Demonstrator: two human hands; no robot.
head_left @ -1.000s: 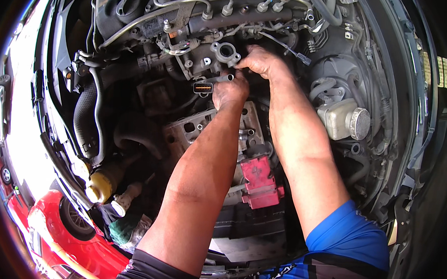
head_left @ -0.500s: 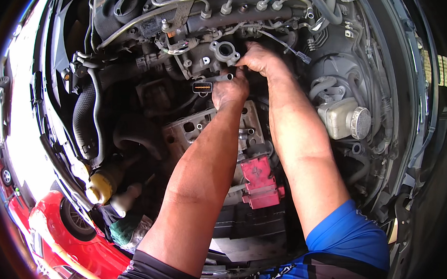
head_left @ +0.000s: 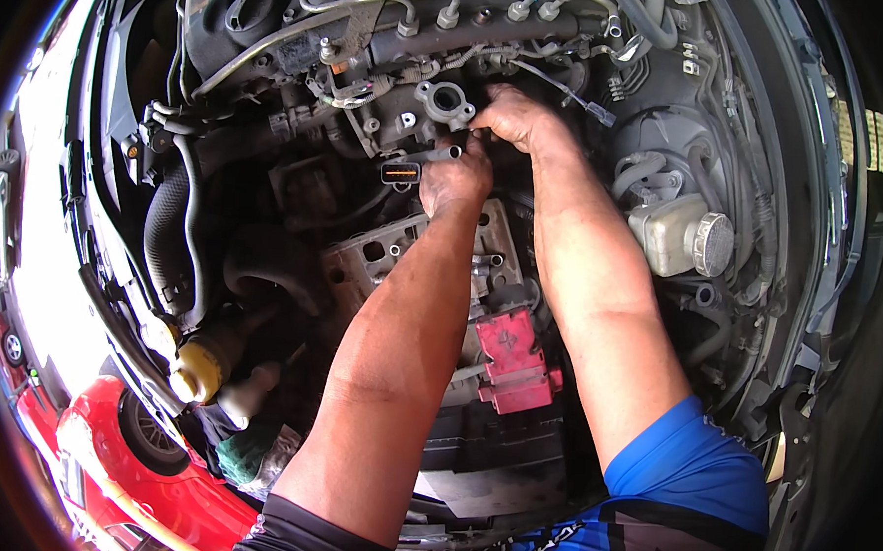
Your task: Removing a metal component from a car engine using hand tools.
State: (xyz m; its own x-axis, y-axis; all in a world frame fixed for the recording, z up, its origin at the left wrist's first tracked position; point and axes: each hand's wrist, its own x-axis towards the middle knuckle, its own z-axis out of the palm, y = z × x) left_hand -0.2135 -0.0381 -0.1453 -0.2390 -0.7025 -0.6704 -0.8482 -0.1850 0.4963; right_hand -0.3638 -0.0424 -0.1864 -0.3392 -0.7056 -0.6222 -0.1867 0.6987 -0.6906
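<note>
- The left hand [head_left: 453, 183] is bent at the metal tube [head_left: 439, 156] below the flanged metal port [head_left: 429, 104]; its fingers are curled, but I cannot tell what they grip because the tips are out of sight.
- The right hand [head_left: 515, 119] reaches in just right of the port, its thumb near the lower lug. The fingers are partly bent; whether they close on anything is hidden.
- The port sits in the upper middle of the engine bay, its round opening facing up. With no cover over it, grit or a dropped small part could probably fall in.
- The black rectangular socket [head_left: 400, 173] lies just beside the left hand; a sideways slip might knock it or strain whatever carries it.
- The grey connector [head_left: 598, 113] and its thin lead run near the right hand and could snag if the wrist swings outward.
- Working among hard metal edges with hidden fingertips, a sudden release under force could scrape the knuckles.
</note>
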